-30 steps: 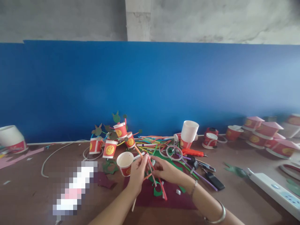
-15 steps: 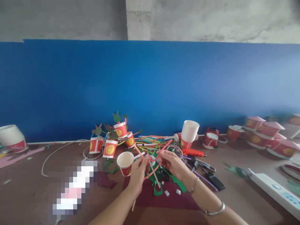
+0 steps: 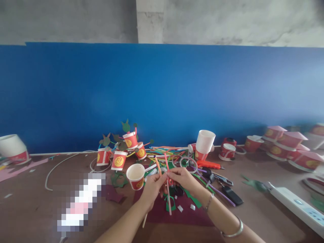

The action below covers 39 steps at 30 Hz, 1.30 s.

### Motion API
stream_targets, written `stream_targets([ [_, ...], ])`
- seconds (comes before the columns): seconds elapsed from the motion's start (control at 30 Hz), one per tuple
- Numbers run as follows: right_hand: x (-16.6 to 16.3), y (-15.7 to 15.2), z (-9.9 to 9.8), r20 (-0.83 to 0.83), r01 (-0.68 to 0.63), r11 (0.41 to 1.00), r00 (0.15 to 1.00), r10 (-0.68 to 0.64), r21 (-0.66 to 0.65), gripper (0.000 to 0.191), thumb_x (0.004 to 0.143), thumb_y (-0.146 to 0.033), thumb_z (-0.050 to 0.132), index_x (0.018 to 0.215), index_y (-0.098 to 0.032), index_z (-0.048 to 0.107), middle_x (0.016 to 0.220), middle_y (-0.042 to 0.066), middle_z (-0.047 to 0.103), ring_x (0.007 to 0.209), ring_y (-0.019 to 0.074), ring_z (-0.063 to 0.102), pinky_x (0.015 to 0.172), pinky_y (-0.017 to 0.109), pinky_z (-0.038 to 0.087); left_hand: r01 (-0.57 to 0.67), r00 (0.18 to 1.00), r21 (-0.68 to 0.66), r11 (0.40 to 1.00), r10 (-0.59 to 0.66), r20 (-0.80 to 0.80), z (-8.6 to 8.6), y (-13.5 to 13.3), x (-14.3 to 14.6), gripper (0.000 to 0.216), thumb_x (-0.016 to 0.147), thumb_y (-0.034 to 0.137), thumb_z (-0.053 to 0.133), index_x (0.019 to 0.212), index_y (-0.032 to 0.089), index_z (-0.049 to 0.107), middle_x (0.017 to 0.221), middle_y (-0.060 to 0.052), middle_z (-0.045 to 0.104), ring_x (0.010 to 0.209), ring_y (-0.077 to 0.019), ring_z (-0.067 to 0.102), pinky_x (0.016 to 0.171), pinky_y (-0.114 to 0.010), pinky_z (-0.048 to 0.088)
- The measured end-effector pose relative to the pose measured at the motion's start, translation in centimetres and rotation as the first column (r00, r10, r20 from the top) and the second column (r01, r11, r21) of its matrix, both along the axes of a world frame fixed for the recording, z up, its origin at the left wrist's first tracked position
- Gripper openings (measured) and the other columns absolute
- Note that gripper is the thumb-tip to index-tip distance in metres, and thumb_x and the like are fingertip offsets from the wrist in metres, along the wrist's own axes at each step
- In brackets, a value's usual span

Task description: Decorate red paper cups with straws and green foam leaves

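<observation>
An orange straw [image 3: 158,165] is pinched by the left hand [image 3: 153,185], a red straw [image 3: 166,161] by the right hand [image 3: 183,179]; both hands are held close together, apparently for steadiness. A cup [image 3: 137,184] is set just left of the left hand.

No readable lettering on paper cups [image 3: 118,162]
</observation>
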State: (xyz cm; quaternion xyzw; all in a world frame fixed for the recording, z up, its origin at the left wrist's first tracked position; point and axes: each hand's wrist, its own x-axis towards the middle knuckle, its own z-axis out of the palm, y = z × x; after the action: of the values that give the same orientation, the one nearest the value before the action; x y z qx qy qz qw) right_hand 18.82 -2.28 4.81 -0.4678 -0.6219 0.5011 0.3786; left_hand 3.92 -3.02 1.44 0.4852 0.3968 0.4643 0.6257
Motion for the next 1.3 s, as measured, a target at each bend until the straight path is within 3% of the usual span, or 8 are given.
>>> stream_targets([
  [0.13, -0.08, 0.0, -0.07, -0.101, -0.005, 0.998, 0.995, -0.001, -0.061, 0.039, 0.07, -0.051, 0.066, 0.067, -0.012, 0.069, 0.052, 0.0, 0.057, 0.048, 0.008, 0.042, 0.048, 0.022, 0.027, 0.102, 0.994, -0.046, 0.994, -0.1, 0.048, 0.19, 0.23, -0.29, 0.048, 0.07, 0.058, 0.064, 0.064, 0.011, 0.06, 0.055, -0.003, 0.064, 0.034, -0.0066, 0.05, 0.028, -0.015, 0.027],
  [0.27, -0.16, -0.18, 0.1, -0.125, 0.014, 0.996, 0.992, -0.024, -0.083, 0.042, 0.067, -0.054, 0.067, 0.065, -0.012, 0.069, 0.049, -0.001, 0.053, 0.045, 0.0068, 0.038, 0.046, 0.022, 0.025, 0.185, 0.979, -0.117, 0.976, -0.174, 0.104, 0.17, 0.35, -0.56, 0.046, 0.07, 0.057, 0.065, 0.065, 0.013, 0.055, 0.061, -0.006, 0.068, 0.035, -0.0084, 0.055, 0.029, -0.014, 0.032],
  [0.4, -0.34, -0.33, 0.3, -0.119, 0.043, 0.997, 0.992, -0.051, -0.068, 0.041, 0.066, -0.053, 0.068, 0.062, -0.012, 0.069, 0.046, -0.003, 0.049, 0.044, 0.0064, 0.035, 0.045, 0.022, 0.022, 0.241, 0.968, -0.138, 0.961, -0.228, 0.107, 0.08, 0.25, -0.69, 0.046, 0.07, 0.056, 0.066, 0.074, 0.01, 0.06, 0.07, -0.009, 0.071, 0.042, -0.0099, 0.061, 0.033, -0.014, 0.037],
  [0.57, -0.54, -0.24, 0.16, -0.091, 0.106, 0.994, 0.99, -0.107, -0.012, 0.036, 0.068, -0.046, 0.069, 0.057, -0.012, 0.067, 0.044, -0.003, 0.047, 0.044, 0.0069, 0.036, 0.045, 0.023, 0.023, 0.247, 0.969, -0.137, 0.959, -0.241, 0.058, 0.07, 0.22, -0.67, 0.052, 0.068, 0.058, 0.066, 0.083, 0.009, 0.064, 0.073, -0.01, 0.072, 0.041, -0.0102, 0.061, 0.034, -0.015, 0.038],
  [0.7, -0.45, 0.0, -0.03, -0.076, 0.194, 0.98, 0.977, -0.197, -0.042, 0.037, 0.067, -0.048, 0.068, 0.053, -0.014, 0.064, 0.042, -0.004, 0.045, 0.041, 0.0067, 0.036, 0.042, 0.022, 0.021, 0.208, 0.978, -0.121, 0.971, -0.207, 0.022, 0.23, 0.28, -0.62, 0.054, 0.065, 0.061, 0.066, 0.081, 0.01, 0.062, 0.069, -0.009, 0.071, 0.039, -0.0103, 0.059, 0.033, -0.016, 0.037],
  [1.0, 0.33, 0.23, -0.25, -0.047, 0.01, 0.985, 0.999, -0.019, -0.171, 0.036, 0.065, -0.048, 0.072, 0.059, -0.012, 0.066, 0.043, -0.004, 0.05, 0.04, 0.0049, 0.037, 0.041, 0.02, 0.022, 0.272, 0.962, -0.131, 0.953, -0.272, 0.017, -0.14, 0.15, -0.74, 0.051, 0.067, 0.057, 0.067, 0.082, 0.009, 0.064, 0.072, -0.011, 0.071, 0.042, -0.011, 0.061, 0.034, -0.015, 0.038],
  [1.3, -0.43, -0.01, 0.0, -0.027, 0.132, 0.991, 0.991, -0.133, -0.025, 0.032, 0.066, -0.043, 0.07, 0.053, -0.014, 0.064, 0.042, -0.004, 0.049, 0.041, 0.0068, 0.038, 0.042, 0.021, 0.027, 0.336, 0.942, -0.129, 0.933, -0.334, 0.038, -0.15, 0.08, -0.64, 0.056, 0.071, 0.061, 0.061, 0.092, 0.009, 0.061, 0.075, -0.012, 0.072, 0.041, -0.0113, 0.061, 0.031, -0.015, 0.032],
])
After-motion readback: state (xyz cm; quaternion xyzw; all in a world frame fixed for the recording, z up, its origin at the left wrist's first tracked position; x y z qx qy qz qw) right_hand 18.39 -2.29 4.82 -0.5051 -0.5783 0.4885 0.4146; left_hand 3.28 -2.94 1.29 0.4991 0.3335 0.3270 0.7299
